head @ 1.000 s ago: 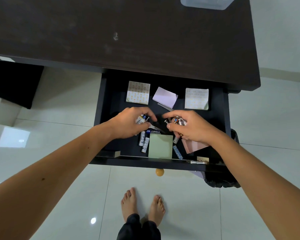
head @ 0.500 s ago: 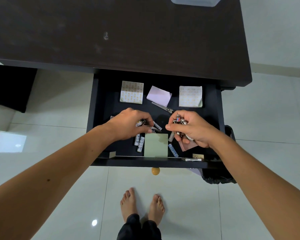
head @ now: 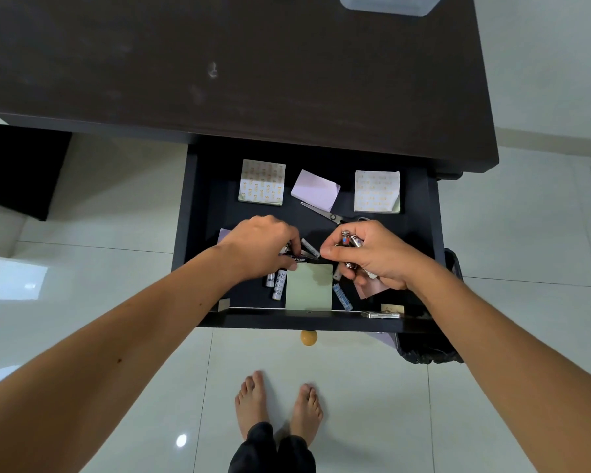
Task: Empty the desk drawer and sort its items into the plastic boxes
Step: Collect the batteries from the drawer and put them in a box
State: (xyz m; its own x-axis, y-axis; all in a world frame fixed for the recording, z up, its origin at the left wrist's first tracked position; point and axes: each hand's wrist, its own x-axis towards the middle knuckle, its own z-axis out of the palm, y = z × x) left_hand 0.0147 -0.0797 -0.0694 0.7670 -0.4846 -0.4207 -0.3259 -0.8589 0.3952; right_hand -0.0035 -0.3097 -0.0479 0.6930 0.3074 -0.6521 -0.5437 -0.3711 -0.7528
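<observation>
Since a second ago the left hand has dropped lower over the loose batteries in the drawer, palm down, fingers curled on one beside the green note pad. The right hand has lifted slightly, fingers closed round a bundle of batteries. Gathering seems ongoing; the plastic box waits on the surface.
</observation>
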